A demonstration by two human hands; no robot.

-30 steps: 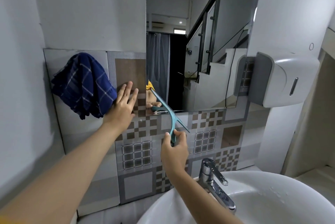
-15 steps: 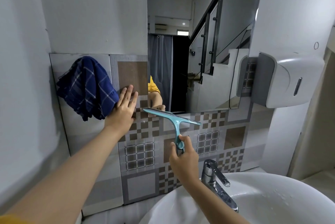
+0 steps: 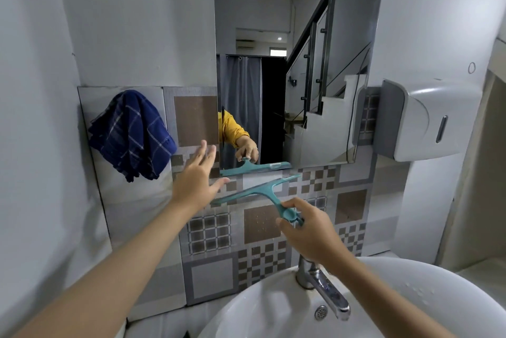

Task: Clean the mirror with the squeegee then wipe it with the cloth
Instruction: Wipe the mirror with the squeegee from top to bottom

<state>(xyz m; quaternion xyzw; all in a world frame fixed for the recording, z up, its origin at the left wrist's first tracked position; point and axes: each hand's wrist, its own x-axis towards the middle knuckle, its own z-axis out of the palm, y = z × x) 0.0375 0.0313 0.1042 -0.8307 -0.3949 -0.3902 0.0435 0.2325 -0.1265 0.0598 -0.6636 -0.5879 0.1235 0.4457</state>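
Now the squeegee (image 3: pixel 256 192) sits lower and farther from the glass than 0.5 s ago, its blade off the mirror's bottom edge and tilted, left end down, in front of the patterned tiles. The left hand (image 3: pixel 195 179) has come off the tiled wall and hangs in the air with its fingers spread and relaxed, holding nothing, close to the blade's left end.

The mirror (image 3: pixel 295 64) is a tall, flat, frameless pane on a smooth white wall; it reflects a grey curtain, a staircase with dark rails, a yellow sleeve and the squeegee itself. Below it the tiles (image 3: pixel 262 231) are glossy grey and brown, in checks and grids, flecked with droplets. The round white ceramic basin (image 3: pixel 410 296) carries a polished chrome tap (image 3: pixel 323 288). A white and grey plastic dispenser (image 3: pixel 427 121) with rounded corners is mounted right of the mirror. The cloth (image 3: pixel 131 135), soft navy fabric with pale check lines, hangs bunched on the wall left of the mirror. The right hand (image 3: pixel 309 231) grips the handle of the teal plastic T-shaped squeegee.
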